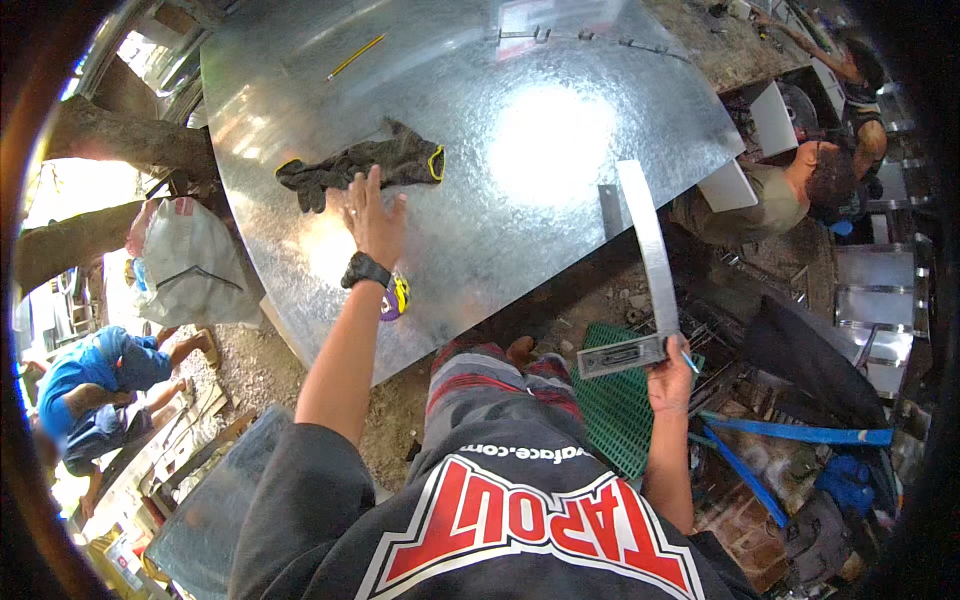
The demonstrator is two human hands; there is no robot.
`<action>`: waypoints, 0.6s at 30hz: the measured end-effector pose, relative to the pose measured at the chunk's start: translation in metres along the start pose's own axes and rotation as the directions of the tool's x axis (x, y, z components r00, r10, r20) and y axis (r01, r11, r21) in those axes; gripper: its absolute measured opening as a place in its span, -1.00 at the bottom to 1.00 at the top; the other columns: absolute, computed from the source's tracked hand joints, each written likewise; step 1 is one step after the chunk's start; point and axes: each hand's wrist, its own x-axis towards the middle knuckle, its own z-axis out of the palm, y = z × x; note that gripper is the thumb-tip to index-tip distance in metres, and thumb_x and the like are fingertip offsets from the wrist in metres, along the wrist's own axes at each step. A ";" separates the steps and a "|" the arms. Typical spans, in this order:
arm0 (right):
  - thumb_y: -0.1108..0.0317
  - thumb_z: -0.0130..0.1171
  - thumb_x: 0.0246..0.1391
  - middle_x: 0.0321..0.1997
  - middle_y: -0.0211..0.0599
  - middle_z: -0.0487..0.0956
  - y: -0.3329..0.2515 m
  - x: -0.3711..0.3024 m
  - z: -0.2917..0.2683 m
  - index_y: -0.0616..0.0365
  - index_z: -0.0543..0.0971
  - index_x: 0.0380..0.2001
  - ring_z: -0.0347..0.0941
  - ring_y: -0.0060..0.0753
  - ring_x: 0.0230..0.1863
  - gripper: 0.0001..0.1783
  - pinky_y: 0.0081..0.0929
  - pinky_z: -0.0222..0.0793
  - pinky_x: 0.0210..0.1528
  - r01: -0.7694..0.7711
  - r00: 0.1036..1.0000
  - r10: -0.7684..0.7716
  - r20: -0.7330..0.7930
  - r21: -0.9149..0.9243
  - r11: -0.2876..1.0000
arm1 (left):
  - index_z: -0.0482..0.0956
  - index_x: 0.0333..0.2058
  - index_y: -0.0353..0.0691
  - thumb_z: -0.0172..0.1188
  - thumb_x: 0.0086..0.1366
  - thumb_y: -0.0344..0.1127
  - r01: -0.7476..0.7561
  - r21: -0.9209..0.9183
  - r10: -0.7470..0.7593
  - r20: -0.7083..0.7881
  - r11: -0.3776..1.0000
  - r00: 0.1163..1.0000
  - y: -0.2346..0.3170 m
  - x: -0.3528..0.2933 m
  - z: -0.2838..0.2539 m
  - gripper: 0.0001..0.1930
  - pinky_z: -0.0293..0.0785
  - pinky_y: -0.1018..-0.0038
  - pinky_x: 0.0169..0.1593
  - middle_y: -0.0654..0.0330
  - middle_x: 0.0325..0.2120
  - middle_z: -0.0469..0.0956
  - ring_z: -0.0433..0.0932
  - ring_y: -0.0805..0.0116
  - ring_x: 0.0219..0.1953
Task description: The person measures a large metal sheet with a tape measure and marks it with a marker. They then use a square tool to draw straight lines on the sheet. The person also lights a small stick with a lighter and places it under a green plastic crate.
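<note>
My left hand (375, 222) is spread open over a shiny metal sheet (450, 230), its fingertips at the lower edge of dark work gloves (365, 165) with yellow cuffs. Whether the palm rests on the sheet, I cannot tell. Below that wrist, a round purple and yellow object (396, 298) is partly hidden by my forearm. Past the sheet's right edge, my right hand (671, 380) is closed around the corner of a try square (652, 250) with a long metal blade and a dark stock. A thin pale blue stick, perhaps a pen (690, 362), pokes out by its fingers.
A yellow pencil (356, 57) lies on the sheet's far part. One person (770, 195) crouches beyond its right edge; another in blue (105, 375) bends down at left. A white sack (195, 260) stands left of the sheet. Green mesh (615, 400) and blue bars (800, 432) lie at lower right.
</note>
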 end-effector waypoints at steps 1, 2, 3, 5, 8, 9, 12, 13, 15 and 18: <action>0.21 0.44 0.25 -0.15 -0.51 0.66 0.012 -0.001 0.001 -0.08 0.55 -0.06 0.61 -0.45 -0.15 -0.70 -0.33 0.56 -0.16 -0.041 0.999 0.041 0.019 0.002 0.999 | 0.20 0.51 -0.02 0.18 0.49 -0.05 -0.032 -0.054 0.031 -0.009 0.998 0.999 0.009 -0.018 -0.003 -0.30 -0.09 -0.14 0.54 -0.10 0.51 0.15 0.09 -0.09 0.56; 0.20 0.45 0.23 -0.16 -0.53 0.66 0.022 0.000 -0.001 -0.11 0.55 -0.06 0.61 -0.47 -0.16 -0.70 -0.34 0.56 -0.16 -0.072 0.997 0.072 0.038 0.001 0.997 | 0.23 0.49 -0.09 0.18 0.50 -0.09 -0.066 -0.118 0.064 -0.022 0.991 0.998 0.019 -0.036 -0.003 -0.32 -0.04 -0.07 0.55 -0.11 0.49 0.20 0.13 -0.09 0.54; 0.21 0.44 0.24 -0.17 -0.54 0.66 0.037 0.000 -0.004 -0.12 0.56 -0.07 0.61 -0.47 -0.18 -0.72 -0.35 0.59 -0.18 -0.096 0.995 0.096 0.017 -0.003 0.995 | 0.25 0.47 -0.15 0.18 0.50 -0.14 -0.078 -0.160 0.077 -0.007 0.984 0.997 0.029 -0.059 -0.005 -0.35 0.02 -0.01 0.54 -0.12 0.47 0.24 0.17 -0.10 0.52; 0.23 0.45 0.23 -0.13 -0.49 0.68 0.049 -0.004 0.007 -0.09 0.57 -0.07 0.64 -0.43 -0.13 -0.72 -0.33 0.65 -0.22 -0.202 0.976 0.203 0.080 -0.018 0.979 | 0.29 0.43 -0.26 0.18 0.50 -0.23 -0.096 -0.240 0.099 0.001 0.966 0.995 0.047 -0.106 -0.010 -0.39 0.13 0.10 0.51 -0.14 0.41 0.32 0.25 -0.10 0.47; 0.28 0.45 0.21 -0.07 -0.40 0.70 0.066 -0.001 0.014 -0.04 0.57 0.01 0.67 -0.37 -0.07 -0.64 -0.22 0.72 -0.22 -0.312 0.930 0.313 0.194 -0.037 0.949 | 0.34 0.41 -0.16 0.18 0.45 -0.30 -0.022 -0.324 0.028 0.013 0.946 1.000 0.063 -0.169 -0.018 -0.41 0.15 0.04 0.50 -0.12 0.39 0.35 0.22 -0.17 0.49; 0.30 0.45 0.21 -0.05 -0.38 0.69 0.068 0.000 0.020 -0.02 0.56 0.05 0.66 -0.34 -0.07 -0.62 -0.16 0.73 -0.17 -0.342 0.913 0.342 0.223 -0.039 0.939 | 0.34 0.41 -0.16 0.17 0.45 -0.30 0.009 -0.306 0.001 0.035 0.952 0.999 0.063 -0.187 -0.020 -0.42 0.16 0.04 0.50 -0.12 0.39 0.35 0.23 -0.17 0.48; 0.32 0.45 0.21 -0.03 -0.40 0.69 0.076 0.006 0.028 -0.02 0.58 0.04 0.66 -0.33 -0.06 -0.63 -0.16 0.71 -0.15 -0.380 0.883 0.386 0.268 -0.077 0.922 | 0.35 0.40 -0.16 0.16 0.46 -0.30 0.072 -0.270 -0.047 0.098 0.960 0.994 0.061 -0.236 -0.024 -0.44 0.17 0.05 0.49 -0.12 0.38 0.35 0.26 -0.18 0.46; 0.33 0.46 0.19 -0.03 -0.42 0.68 0.080 0.010 0.025 -0.03 0.59 0.03 0.65 -0.35 -0.05 -0.63 -0.17 0.70 -0.13 -0.391 0.866 0.400 0.299 -0.094 0.916 | 0.35 0.40 -0.16 0.16 0.47 -0.31 0.077 -0.268 -0.049 0.112 0.960 0.992 0.059 -0.249 -0.025 -0.45 0.18 0.05 0.49 -0.12 0.38 0.35 0.27 -0.18 0.45; 0.33 0.46 0.19 -0.03 -0.44 0.68 0.088 0.015 0.022 -0.04 0.59 0.04 0.64 -0.37 -0.05 -0.62 -0.19 0.68 -0.12 -0.420 0.845 0.439 0.307 -0.130 0.898 | 0.36 0.39 -0.16 0.19 0.45 -0.31 0.100 -0.274 -0.064 0.135 0.957 0.989 0.060 -0.273 -0.028 -0.44 0.21 0.06 0.47 -0.13 0.37 0.36 0.29 -0.18 0.44; 0.34 0.46 0.19 -0.04 -0.46 0.67 0.092 0.013 0.023 -0.07 0.59 0.06 0.62 -0.38 -0.02 -0.61 -0.20 0.67 -0.08 -0.459 0.814 0.487 0.317 -0.162 0.873 | 0.36 0.39 -0.15 0.23 0.43 -0.32 0.141 -0.286 -0.087 0.195 0.948 0.977 0.067 -0.294 -0.030 -0.42 0.22 0.07 0.47 -0.13 0.37 0.35 0.28 -0.17 0.44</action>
